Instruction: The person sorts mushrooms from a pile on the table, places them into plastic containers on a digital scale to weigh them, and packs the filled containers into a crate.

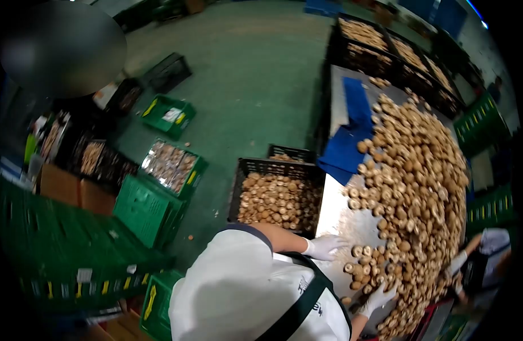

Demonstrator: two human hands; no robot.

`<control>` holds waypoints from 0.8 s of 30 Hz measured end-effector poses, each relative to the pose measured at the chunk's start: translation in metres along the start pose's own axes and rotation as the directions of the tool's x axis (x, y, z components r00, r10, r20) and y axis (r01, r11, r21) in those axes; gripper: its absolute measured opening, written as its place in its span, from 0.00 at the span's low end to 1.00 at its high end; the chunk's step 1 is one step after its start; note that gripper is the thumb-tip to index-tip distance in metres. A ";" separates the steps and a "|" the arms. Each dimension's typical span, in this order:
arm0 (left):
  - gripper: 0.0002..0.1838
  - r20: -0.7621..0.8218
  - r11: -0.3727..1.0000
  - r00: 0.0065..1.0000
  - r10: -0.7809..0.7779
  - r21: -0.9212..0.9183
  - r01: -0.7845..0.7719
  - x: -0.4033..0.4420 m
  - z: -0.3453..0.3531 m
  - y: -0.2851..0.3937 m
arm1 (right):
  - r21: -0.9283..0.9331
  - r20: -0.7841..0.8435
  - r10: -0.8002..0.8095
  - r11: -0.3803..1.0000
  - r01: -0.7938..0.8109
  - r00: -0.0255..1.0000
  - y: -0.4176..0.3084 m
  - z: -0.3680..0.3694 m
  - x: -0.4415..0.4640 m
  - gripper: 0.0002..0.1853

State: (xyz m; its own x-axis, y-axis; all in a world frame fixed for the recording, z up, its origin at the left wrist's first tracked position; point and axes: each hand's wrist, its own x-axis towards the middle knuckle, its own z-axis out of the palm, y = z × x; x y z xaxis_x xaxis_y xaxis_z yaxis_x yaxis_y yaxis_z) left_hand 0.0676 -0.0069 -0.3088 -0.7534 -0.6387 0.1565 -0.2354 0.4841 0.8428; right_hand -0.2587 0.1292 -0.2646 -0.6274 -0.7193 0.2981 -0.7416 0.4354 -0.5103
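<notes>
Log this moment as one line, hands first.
left hand: gloved, on or over bare tabletop | right hand: gloved, at mushroom pile | blue cloth: on tabletop | black crate: beside tabletop, holding mushrooms

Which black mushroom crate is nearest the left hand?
The black crate filled with mushrooms, beside the metal table and left hand. The crate behind it is farther; the crate row past the table's end, farther still.

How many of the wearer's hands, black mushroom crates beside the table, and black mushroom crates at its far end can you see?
Wearer's hands: 2
Black crates beside the table: 2
Black crates at the far end: 3
Total: 7
</notes>
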 end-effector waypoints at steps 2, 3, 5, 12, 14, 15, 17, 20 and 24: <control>0.33 0.015 0.995 0.995 -0.097 -0.006 0.097 -0.006 -0.006 0.004 | 0.035 0.007 0.094 0.995 -0.094 0.996 0.000 -0.001 0.005 0.32; 0.33 0.006 0.989 0.991 -0.137 -0.049 0.137 -0.013 -0.011 0.008 | 0.073 -0.009 0.054 0.996 -0.053 0.999 0.014 0.001 0.004 0.32; 0.33 0.021 0.978 0.982 -0.189 -0.081 0.190 -0.022 -0.019 0.010 | 0.063 -0.046 0.062 0.996 -0.059 0.997 0.017 0.007 0.009 0.32; 0.30 0.106 0.899 0.924 -0.368 -0.212 0.382 -0.030 -0.036 0.013 | 0.018 -0.079 0.111 0.994 -0.110 0.991 -0.023 0.018 0.016 0.26; 0.28 0.059 0.890 0.920 -0.388 -0.234 0.390 -0.022 -0.031 0.006 | 0.042 -0.079 0.112 0.993 -0.109 0.991 -0.026 0.020 0.018 0.25; 0.28 0.048 0.879 0.912 -0.408 -0.250 0.407 -0.019 -0.030 0.007 | 0.051 -0.080 0.119 0.992 -0.116 0.990 -0.024 0.017 0.019 0.24; 0.26 0.015 0.871 0.899 -0.438 -0.242 0.428 -0.014 -0.029 0.011 | 0.085 -0.073 0.138 0.988 -0.132 0.988 -0.021 0.014 0.023 0.23; 0.26 0.100 0.739 0.857 -0.506 -0.462 0.490 -0.006 -0.017 0.013 | 0.196 -0.035 0.215 0.959 -0.204 0.976 -0.007 -0.009 0.023 0.22; 0.29 0.436 0.325 0.704 -0.560 -0.666 0.671 0.015 0.003 0.008 | 0.411 0.073 0.200 0.887 -0.212 0.977 -0.111 -0.026 -0.010 0.19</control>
State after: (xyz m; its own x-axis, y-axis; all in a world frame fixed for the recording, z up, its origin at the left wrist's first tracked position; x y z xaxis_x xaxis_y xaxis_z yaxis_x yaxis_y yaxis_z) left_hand 0.0526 -0.0105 -0.3014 -0.6664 -0.4600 -0.5868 -0.1733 -0.6699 0.7220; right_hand -0.1761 0.1023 -0.1905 -0.7441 -0.6552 0.1307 -0.4270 0.3159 -0.8472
